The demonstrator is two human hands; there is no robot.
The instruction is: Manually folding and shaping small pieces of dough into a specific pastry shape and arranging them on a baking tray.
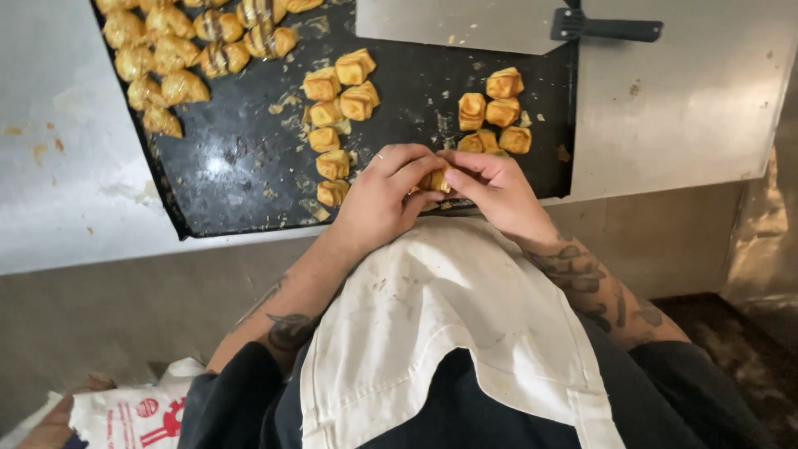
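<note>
Left fingers: the fingers [413,170] of the left hand [382,199] curl closed onto a small golden pastry piece [436,181], pinching it from the left.
Right fingers: the fingers [462,170] of the right hand [496,189] close on the same piece from the right, thumb and fingertips meeting the left hand's.
Held piece: mostly hidden between the two hands, just above the near edge of the black baking tray [249,166].
Nearest pieces: a cluster of five golden pastries [494,112] lies just beyond the right hand; a column of similar pieces [332,137] runs down the tray beside the left hand.
Far corner: a heap of paler, glazed pastries [179,50], some striped dark, fills the tray's upper left.
Tray: dark, smeared with crumbs and grease, lying on a steel worktop [66,150].
Beyond the tray: a metal scraper with a black handle [607,27] rests at its far right edge.
Body: a stained white apron [449,333] over dark clothing; both forearms bare and tattooed.
Lower left: a white printed bag [133,416].
</note>
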